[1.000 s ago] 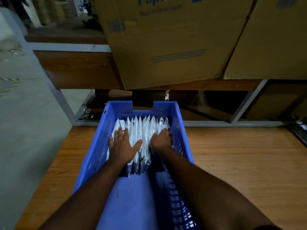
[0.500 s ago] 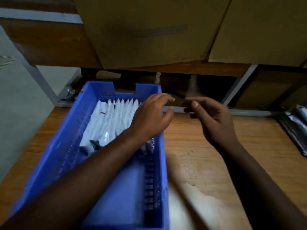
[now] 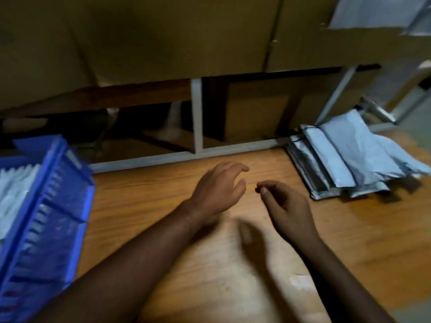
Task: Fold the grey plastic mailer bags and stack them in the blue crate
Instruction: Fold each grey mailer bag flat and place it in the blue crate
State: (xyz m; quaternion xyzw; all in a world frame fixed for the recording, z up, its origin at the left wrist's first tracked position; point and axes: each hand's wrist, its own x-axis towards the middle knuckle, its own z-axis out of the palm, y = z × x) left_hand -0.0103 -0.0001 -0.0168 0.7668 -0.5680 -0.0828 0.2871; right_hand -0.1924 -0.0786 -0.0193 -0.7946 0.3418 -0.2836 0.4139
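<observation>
From the head camera, your left hand (image 3: 218,190) and right hand (image 3: 288,210) hover over the wooden table (image 3: 349,241), both loosely curled and holding nothing. The blue crate (image 3: 51,206) with folded bags sits at your left; the pile of grey mailer bags (image 3: 345,157) lies at the far right. Reach right, peel off only the top bag, and flatten it in front of you before folding.

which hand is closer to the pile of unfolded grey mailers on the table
The right hand. It hangs over the wooden table just left of the mailer pile, touching nothing. The left hand is farther left, between the right hand and the blue crate.
</observation>
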